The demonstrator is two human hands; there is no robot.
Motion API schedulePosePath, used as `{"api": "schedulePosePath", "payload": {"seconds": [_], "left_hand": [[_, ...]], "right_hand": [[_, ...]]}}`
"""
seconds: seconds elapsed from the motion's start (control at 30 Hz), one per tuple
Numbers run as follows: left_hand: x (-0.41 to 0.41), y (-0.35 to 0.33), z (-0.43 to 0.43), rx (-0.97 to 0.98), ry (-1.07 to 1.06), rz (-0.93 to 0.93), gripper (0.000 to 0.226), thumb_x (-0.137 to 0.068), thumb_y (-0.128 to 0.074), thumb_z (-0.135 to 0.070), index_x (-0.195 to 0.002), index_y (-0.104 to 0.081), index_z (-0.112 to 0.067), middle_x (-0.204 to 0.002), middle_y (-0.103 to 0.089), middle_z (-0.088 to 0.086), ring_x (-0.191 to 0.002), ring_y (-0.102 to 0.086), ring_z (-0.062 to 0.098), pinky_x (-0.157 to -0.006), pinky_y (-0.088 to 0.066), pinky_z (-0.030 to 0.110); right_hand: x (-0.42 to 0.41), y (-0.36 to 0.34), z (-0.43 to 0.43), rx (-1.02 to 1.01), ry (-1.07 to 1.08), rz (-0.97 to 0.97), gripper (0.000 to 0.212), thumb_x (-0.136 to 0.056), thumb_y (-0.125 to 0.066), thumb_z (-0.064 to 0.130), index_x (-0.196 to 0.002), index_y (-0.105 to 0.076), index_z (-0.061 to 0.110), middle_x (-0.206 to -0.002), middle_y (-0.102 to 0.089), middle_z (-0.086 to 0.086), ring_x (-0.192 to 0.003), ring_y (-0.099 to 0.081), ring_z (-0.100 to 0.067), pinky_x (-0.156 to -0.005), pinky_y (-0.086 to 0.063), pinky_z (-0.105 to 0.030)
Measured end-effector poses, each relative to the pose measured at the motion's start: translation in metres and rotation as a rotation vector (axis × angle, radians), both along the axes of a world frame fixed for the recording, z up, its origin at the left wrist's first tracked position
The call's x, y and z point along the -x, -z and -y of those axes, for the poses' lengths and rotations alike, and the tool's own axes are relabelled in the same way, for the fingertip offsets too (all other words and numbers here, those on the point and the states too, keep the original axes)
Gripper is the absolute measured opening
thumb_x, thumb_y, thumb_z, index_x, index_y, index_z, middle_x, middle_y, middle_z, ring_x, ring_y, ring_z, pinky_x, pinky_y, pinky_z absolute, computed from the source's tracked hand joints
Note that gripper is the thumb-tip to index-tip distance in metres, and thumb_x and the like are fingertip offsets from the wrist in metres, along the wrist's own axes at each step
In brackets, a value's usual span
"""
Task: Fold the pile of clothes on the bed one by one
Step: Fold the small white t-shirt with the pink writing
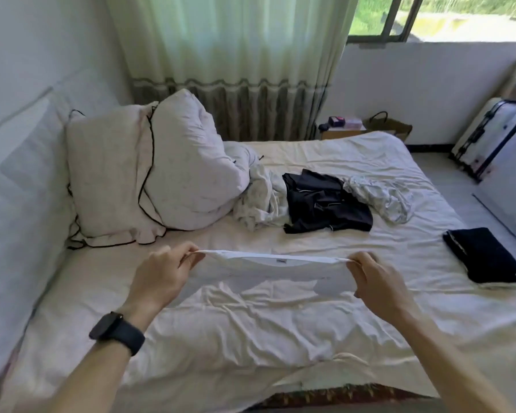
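sheet: cream cloth, matt, heavily creased. white garment over sheet's near half: thin smooth cloth, matt. crumpled dark garment mid-sheet: cloth with slight sheen, maybe satin. folded dark garment at sheet's right edge: matt cloth. suitcase beyond sheet's far right corner: glossy hard shell, dark trim.

Both arms extended; left hand, right hand level, fingers pinched.
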State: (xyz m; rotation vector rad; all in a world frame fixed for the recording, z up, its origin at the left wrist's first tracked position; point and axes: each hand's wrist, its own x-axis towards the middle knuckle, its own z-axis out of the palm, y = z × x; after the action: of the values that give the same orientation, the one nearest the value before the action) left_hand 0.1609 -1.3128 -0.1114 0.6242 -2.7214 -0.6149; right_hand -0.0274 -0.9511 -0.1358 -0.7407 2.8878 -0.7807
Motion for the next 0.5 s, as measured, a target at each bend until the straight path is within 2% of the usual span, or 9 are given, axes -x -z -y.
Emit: {"api": "schedulePosePath", "payload": {"seconds": [0.07, 0.13, 0.23, 0.3, 0.37, 0.43, 0.5], "left_hand": [[-0.021, 0.015, -0.013, 0.066, -0.039, -0.030, 0.035, -0.094, -0.044, -0.059, -0.101, -0.068, -0.034, -0.071, -0.062, -0.001, -0.069, -0.061, 0.030, -0.056, -0.046, 0.036], [-0.037, 0.023, -0.021, 0.100, -0.057, -0.065, 0.032, -0.093, -0.043, -0.058, -0.101, -0.064, -0.035, -0.064, -0.063, -0.002, -0.060, -0.061, 0.033, -0.050, -0.045, 0.035], [-0.047, 0.029, -0.017, 0.222, -0.067, -0.105, 0.020, -0.098, -0.054, -0.052, -0.101, -0.061, -0.033, -0.057, -0.062, 0.002, -0.048, -0.059, 0.037, -0.046, -0.040, 0.030], [-0.045, 0.034, -0.009, 0.274, -0.034, -0.093, 0.027, -0.094, -0.052, -0.055, -0.097, -0.062, -0.030, -0.055, -0.060, -0.002, -0.043, -0.056, 0.033, -0.045, -0.034, 0.024], [-0.035, 0.044, 0.002, 0.308, 0.010, -0.052, 0.037, -0.092, -0.044, -0.056, -0.095, -0.066, -0.026, -0.057, -0.061, -0.003, -0.045, -0.057, 0.031, -0.044, -0.035, 0.024], [-0.018, 0.062, 0.014, 0.330, 0.044, 0.007, 0.045, -0.092, -0.043, -0.057, -0.095, -0.071, -0.023, -0.062, -0.066, 0.001, -0.050, -0.061, 0.034, -0.042, -0.041, 0.030], [0.006, 0.081, 0.030, 0.304, 0.037, 0.093, 0.039, -0.096, -0.050, -0.054, -0.098, -0.074, -0.022, -0.073, -0.072, 0.005, -0.061, -0.066, 0.038, -0.048, -0.048, 0.038]], "right_hand": [[-0.026, 0.015, -0.011, 0.101, 0.072, 0.054, 0.009, -0.106, -0.050, 0.026, -0.098, -0.055, 0.029, -0.097, -0.062, -0.001, -0.064, -0.067, -0.017, -0.061, -0.055, -0.044], [-0.044, 0.022, -0.018, 0.222, 0.149, 0.110, 0.015, -0.105, -0.046, 0.039, -0.091, -0.048, 0.037, -0.082, -0.065, 0.003, -0.052, -0.067, -0.007, -0.056, -0.055, -0.043], [-0.050, 0.031, -0.021, 0.275, 0.108, 0.040, 0.017, -0.100, -0.047, 0.047, -0.088, -0.051, 0.037, -0.071, -0.065, 0.010, -0.058, -0.066, 0.000, -0.054, -0.048, -0.028], [-0.041, 0.041, -0.019, 0.243, 0.057, -0.009, 0.022, -0.100, -0.049, 0.042, -0.093, -0.060, 0.025, -0.079, -0.063, 0.010, -0.068, -0.065, -0.004, -0.058, -0.042, -0.025], [-0.025, 0.054, -0.009, 0.199, 0.041, 0.025, 0.022, -0.103, -0.052, 0.033, -0.103, -0.065, 0.015, -0.095, -0.063, 0.003, -0.080, -0.065, -0.019, -0.066, -0.042, -0.031], [-0.009, 0.070, 0.006, 0.152, 0.041, 0.074, 0.020, -0.105, -0.051, 0.027, -0.111, -0.064, 0.013, -0.107, -0.062, -0.003, -0.088, -0.062, -0.026, -0.073, -0.041, -0.033], [0.009, 0.087, 0.027, 0.098, 0.030, 0.090, 0.021, -0.106, -0.050, 0.025, -0.115, -0.063, 0.012, -0.113, -0.062, -0.007, -0.093, -0.060, -0.028, -0.075, -0.040, -0.034]]}}
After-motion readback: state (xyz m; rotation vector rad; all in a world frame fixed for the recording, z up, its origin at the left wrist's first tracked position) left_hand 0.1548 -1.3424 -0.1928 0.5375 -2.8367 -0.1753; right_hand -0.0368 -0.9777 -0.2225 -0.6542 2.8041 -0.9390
